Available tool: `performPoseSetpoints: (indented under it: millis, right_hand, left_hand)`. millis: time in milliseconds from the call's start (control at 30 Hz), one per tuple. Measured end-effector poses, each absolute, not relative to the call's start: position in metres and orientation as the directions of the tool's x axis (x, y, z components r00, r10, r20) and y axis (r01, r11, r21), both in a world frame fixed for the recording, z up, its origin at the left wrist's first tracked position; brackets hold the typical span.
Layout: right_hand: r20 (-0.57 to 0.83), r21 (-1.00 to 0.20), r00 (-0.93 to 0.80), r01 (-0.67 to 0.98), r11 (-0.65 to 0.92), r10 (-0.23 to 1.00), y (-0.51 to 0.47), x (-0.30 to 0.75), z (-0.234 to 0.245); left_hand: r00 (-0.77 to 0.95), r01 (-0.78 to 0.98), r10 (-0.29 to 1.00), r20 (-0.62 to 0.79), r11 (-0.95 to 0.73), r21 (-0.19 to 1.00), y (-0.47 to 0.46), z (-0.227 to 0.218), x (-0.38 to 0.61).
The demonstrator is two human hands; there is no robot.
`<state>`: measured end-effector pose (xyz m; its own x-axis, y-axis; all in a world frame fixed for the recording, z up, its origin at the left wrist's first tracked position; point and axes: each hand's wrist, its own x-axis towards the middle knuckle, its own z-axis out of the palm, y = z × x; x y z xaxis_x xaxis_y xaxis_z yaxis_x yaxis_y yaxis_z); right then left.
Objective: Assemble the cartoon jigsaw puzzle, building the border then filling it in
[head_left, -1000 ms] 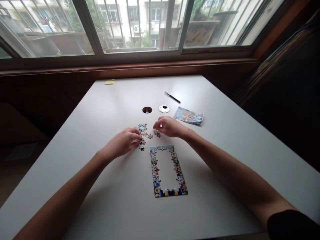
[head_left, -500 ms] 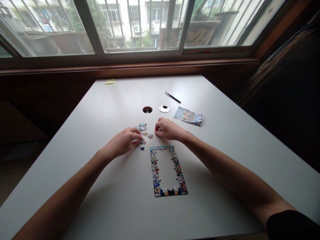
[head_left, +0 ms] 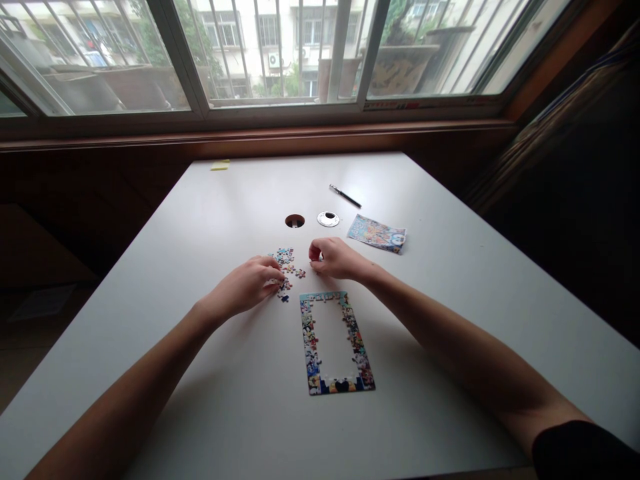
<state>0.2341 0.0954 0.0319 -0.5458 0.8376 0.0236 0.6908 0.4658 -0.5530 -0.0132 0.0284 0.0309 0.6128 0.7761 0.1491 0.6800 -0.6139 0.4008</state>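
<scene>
My left hand (head_left: 253,281) rests at the left side of a loose heap of small jigsaw puzzle pieces (head_left: 286,256). Its fingers curl down among them, and what they hold, if anything, is hidden. To the right of the heap, my right hand (head_left: 333,258) pinches a small puzzle piece (head_left: 321,259) between thumb and fingers, mostly covered by them. Nearer to me lies a joined puzzle border (head_left: 313,360), a colourful upright rectangle with bare white table showing inside it. A few loose pieces (head_left: 300,273) lie between my hands.
On the white table (head_left: 225,413), a colourful printed sheet (head_left: 377,233) lies beyond my right hand. Behind it is a black pen (head_left: 345,196). A round hole (head_left: 295,221) and a silver ring-shaped cover (head_left: 329,219) are past the heap. Yellow sticky notes (head_left: 220,165) sit at the far edge.
My right hand has tilted slightly, its fingers curling more over the puzzle piece, which shows less now. My left hand stays in place at the heap.
</scene>
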Motion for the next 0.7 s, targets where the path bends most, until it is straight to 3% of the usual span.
performPoseSetpoints:
  millis: [133, 200, 367, 700]
  right_hand:
    - [-0.046, -0.880, -0.514, 0.426, 0.208, 0.856, 0.095, 0.232, 0.039]
    - [-0.052, -0.964, -0.530, 0.247, 0.095, 0.846, 0.094, 0.231, 0.045]
    - [-0.051, -0.995, -0.539, 0.097, 0.003, 0.841, 0.087, 0.228, 0.062]
    - [-0.082, -0.975, -0.605, 0.211, 0.061, 0.792, 0.087, 0.233, 0.068]
  left_hand:
    - [0.618, 0.676, 0.774, 0.139, -0.614, 0.407, 0.029, 0.030, -0.014]
    - [0.618, 0.679, 0.775, 0.135, -0.612, 0.405, 0.028, 0.031, -0.014]
    - [0.619, 0.687, 0.773, 0.141, -0.620, 0.380, 0.026, 0.037, -0.011]
    - [0.632, 0.691, 0.759, 0.154, -0.643, 0.330, 0.025, 0.037, -0.011]
